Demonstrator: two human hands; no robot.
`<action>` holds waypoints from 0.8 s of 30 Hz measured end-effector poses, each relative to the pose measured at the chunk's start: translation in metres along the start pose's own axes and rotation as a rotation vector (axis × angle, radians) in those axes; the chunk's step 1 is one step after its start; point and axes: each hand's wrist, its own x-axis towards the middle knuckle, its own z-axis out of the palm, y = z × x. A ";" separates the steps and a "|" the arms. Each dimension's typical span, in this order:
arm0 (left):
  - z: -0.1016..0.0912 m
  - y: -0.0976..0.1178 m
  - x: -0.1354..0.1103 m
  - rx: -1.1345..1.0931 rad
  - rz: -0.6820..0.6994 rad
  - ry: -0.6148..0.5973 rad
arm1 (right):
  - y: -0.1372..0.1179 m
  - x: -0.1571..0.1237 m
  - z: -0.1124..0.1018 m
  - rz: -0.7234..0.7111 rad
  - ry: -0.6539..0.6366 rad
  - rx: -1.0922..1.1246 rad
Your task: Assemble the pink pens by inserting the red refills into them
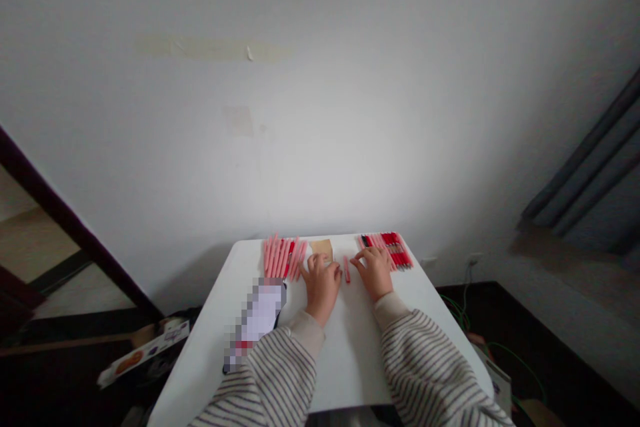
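A single pink pen-like stick [347,269] lies on the white table between my two hands. My left hand [320,285] is just left of it, fingers curved and spread over the tabletop, with nothing visible in them. On the other side, my right hand [375,273] reaches in with its fingertips close to the stick's upper end. Its fingers look slightly apart, and I see nothing held. Pink and red sticks [277,257] lie in a bunch beyond my left hand. Another group of red and pink sticks [397,250] is laid side by side past my right hand.
A brown piece of paper or card [323,248] lies at the table's [350,373] back edge, against the wall. A phone-like object [257,320], its screen pixelated, rests by my left forearm. Green cables [457,310] run on the floor to the right.
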 end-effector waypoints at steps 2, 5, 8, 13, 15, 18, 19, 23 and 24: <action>0.001 -0.001 0.000 -0.010 0.002 0.011 | 0.001 0.000 0.001 -0.008 0.011 -0.002; 0.003 -0.002 0.000 -0.019 -0.004 0.025 | 0.002 0.000 0.002 -0.014 0.015 0.002; 0.004 -0.002 0.000 -0.028 0.001 0.029 | 0.001 0.000 0.002 -0.002 0.006 0.007; 0.004 -0.001 0.000 -0.044 0.016 0.034 | 0.001 -0.001 0.001 -0.003 0.001 0.015; 0.005 -0.001 0.000 -0.046 0.022 0.041 | 0.001 -0.001 0.001 -0.006 0.001 0.017; 0.007 -0.002 0.001 -0.043 0.034 0.050 | 0.003 -0.001 0.002 -0.009 0.005 0.019; 0.007 -0.002 0.001 -0.043 0.036 0.051 | 0.004 -0.001 0.003 -0.012 0.005 0.021; 0.007 -0.002 0.003 -0.063 0.043 0.082 | 0.006 -0.001 0.005 -0.031 -0.001 0.048; 0.007 -0.002 0.003 -0.073 0.046 0.096 | 0.005 -0.001 0.006 -0.042 -0.007 0.061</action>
